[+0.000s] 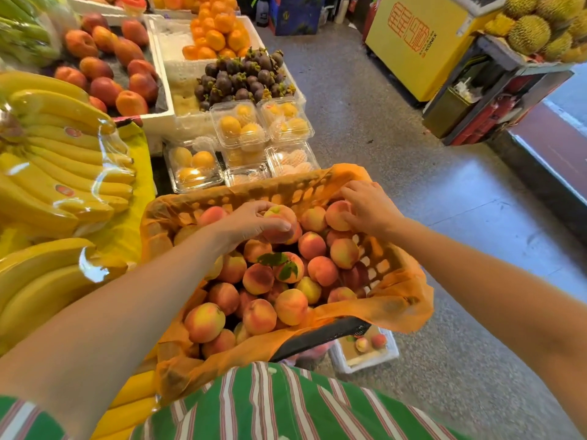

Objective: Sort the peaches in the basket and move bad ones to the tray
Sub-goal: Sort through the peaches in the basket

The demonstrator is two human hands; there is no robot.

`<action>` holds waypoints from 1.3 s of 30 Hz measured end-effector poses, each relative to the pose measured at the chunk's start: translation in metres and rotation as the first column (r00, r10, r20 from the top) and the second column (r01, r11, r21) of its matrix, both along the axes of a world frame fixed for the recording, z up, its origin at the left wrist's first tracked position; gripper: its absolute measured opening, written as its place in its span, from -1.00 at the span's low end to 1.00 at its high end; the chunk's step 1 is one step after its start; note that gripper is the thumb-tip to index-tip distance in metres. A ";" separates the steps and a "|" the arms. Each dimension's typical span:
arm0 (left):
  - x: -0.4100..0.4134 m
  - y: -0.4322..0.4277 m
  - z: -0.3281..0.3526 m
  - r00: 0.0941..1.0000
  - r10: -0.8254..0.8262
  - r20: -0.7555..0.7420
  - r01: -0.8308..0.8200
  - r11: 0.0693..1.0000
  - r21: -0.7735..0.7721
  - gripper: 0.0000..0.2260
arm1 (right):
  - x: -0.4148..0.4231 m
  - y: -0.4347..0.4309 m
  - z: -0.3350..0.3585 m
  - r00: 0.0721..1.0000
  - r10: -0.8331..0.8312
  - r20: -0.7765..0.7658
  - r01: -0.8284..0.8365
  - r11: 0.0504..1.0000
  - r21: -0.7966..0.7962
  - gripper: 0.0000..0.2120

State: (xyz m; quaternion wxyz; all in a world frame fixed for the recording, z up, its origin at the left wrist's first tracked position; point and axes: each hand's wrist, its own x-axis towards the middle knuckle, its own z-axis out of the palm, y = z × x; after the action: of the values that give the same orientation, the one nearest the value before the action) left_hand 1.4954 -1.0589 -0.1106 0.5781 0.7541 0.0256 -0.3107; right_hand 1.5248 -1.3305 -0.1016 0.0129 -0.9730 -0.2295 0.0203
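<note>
An orange-lined basket [397, 300] in front of me is filled with several red-yellow peaches; one near the middle [287, 268] carries green leaves. My left hand [251, 222] grips a peach [279, 219] lifted above the pile at the basket's far side. My right hand [370, 206] curls round another peach [338, 215] by the far right rim. A white tray [365, 360] sits on the floor below the basket's right edge, with two peaches [370, 342] in it.
Bananas in wrap [63, 160] lie to the left. Clear boxes of yellow fruit [241, 144], mangosteens [244, 77], oranges [219, 33] and nectarines [108, 65] fill the stall beyond. Grey floor [428, 185] spreads to the right, with a yellow cabinet [413, 42] and durians [540, 27] far right.
</note>
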 end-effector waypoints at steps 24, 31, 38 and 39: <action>-0.001 -0.081 -0.033 0.845 -0.380 0.376 0.101 0.804 0.586 -0.49 | -0.055 -0.045 -0.030 0.904 -0.242 -0.351 0.361 0.874 0.326 -0.31; -0.009 -0.061 -0.020 0.804 -0.441 0.399 0.129 0.784 0.607 -0.53 | -0.054 -0.029 -0.013 0.950 -0.258 -0.176 0.292 0.934 0.206 -0.39; -0.033 0.013 0.012 0.738 -0.475 0.479 -0.030 0.686 0.727 -0.84 | -0.057 0.052 0.008 0.943 0.194 -0.272 -0.058 0.896 0.440 -0.72; -0.038 0.025 0.012 0.749 -0.478 0.459 -0.036 0.663 0.748 -0.84 | -0.058 0.065 0.008 0.917 0.221 -0.332 -0.075 0.914 0.399 -0.72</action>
State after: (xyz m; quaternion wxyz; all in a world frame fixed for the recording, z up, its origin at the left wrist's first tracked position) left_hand 1.4576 -1.0342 -0.0983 0.1657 0.9720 -0.1457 -0.0808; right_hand 1.4668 -1.2657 -0.0933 0.2418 -0.9099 -0.2968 0.1597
